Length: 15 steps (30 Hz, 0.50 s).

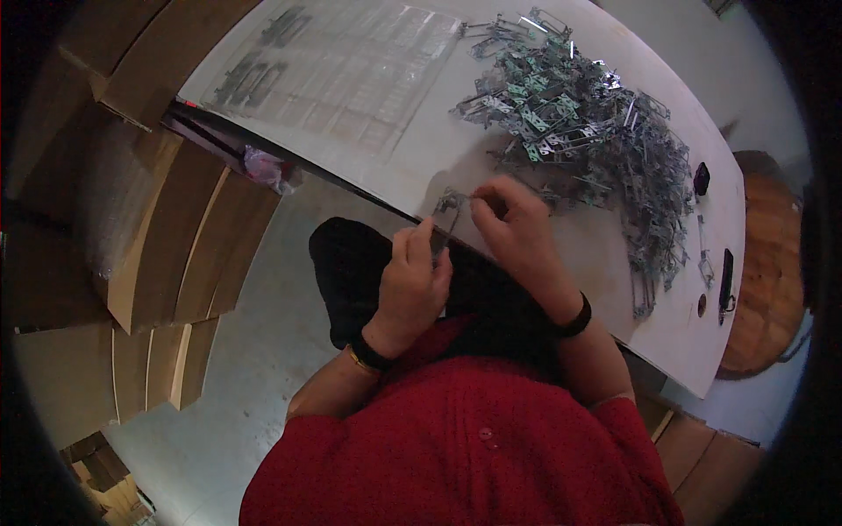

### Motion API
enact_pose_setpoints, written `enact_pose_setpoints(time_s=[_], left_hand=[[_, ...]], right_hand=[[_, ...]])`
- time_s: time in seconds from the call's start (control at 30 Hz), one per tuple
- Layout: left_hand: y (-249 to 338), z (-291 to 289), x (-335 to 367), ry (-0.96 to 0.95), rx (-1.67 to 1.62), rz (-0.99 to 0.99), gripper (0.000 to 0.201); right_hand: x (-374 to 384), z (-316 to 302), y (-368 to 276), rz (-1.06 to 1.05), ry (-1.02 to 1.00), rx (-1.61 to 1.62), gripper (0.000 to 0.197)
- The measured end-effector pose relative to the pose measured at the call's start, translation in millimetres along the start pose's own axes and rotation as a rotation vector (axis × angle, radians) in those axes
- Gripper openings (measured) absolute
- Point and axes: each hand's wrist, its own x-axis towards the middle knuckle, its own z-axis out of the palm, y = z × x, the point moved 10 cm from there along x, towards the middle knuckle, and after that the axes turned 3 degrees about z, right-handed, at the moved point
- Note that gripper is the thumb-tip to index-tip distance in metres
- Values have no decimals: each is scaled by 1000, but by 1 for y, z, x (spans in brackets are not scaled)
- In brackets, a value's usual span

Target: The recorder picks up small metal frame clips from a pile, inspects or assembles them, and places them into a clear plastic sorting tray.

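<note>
Pinching a small metal part (450,207) from below, the left hand (410,282) keeps its thumb on one side and its bent fingers on the other. The right hand (516,226) comes from the other side with curled fingers, and its thumb and forefinger are pressed together at the upper end of the same part. So the part is between both hands, raised over the near edge of the tabletop (434,140).

Both elbows are bent. The left forearm slants inward to the middle, with a dark band (375,355) at its wrist; the right forearm leans inward also, its hand higher than the left one, with a black wristband (574,316).

Beyond the hands, a large heap of similar metal parts (570,118) spreads from the far edge toward the right part of the near edge. Near the left corner lies a translucent sheet (346,74). Close to the right edge are a small black object (702,179) and a long black one (726,274). Past this edge stands a round wooden seat (765,272); at the left are cardboard boxes (158,254).
</note>
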Motion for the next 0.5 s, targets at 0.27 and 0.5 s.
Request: enact_pose_setpoints(time_s=[0.27, 0.5], left_hand=[[3, -1, -2, -20, 53, 28, 55], [3, -4, 1, -27, 40, 33, 54]], right_hand=[[1, 7, -5, -122, 50, -93, 8], [-2, 8, -21, -270, 74, -278, 6]])
